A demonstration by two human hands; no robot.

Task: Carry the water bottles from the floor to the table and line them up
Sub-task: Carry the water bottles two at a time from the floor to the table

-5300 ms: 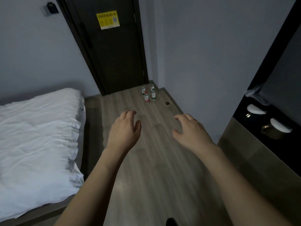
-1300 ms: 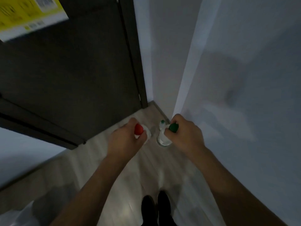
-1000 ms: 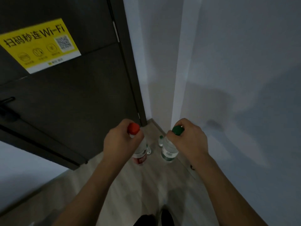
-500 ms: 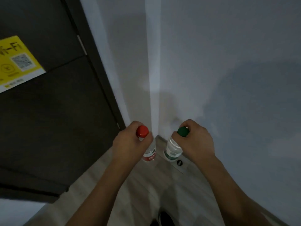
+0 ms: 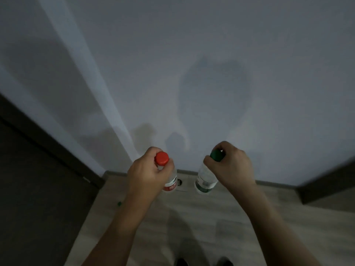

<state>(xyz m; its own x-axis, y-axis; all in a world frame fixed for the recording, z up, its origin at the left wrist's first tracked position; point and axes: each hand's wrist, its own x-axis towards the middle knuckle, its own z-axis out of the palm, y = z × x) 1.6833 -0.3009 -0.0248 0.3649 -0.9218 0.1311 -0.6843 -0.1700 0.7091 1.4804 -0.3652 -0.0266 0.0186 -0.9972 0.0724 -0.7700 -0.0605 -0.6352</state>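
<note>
The left hand (image 5: 148,173) holds the red-capped bottle (image 5: 170,179) by its neck, the grip curled tight under the cap. The right hand (image 5: 230,167) pinches the green-capped bottle (image 5: 205,181) at its cap. Both bottles hang above the wooden floor (image 5: 192,217), near the grey wall (image 5: 211,73).

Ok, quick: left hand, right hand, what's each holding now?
Left hand: grips the red-capped bottle by its neck.
Right hand: grips the green-capped bottle by its neck.
</note>
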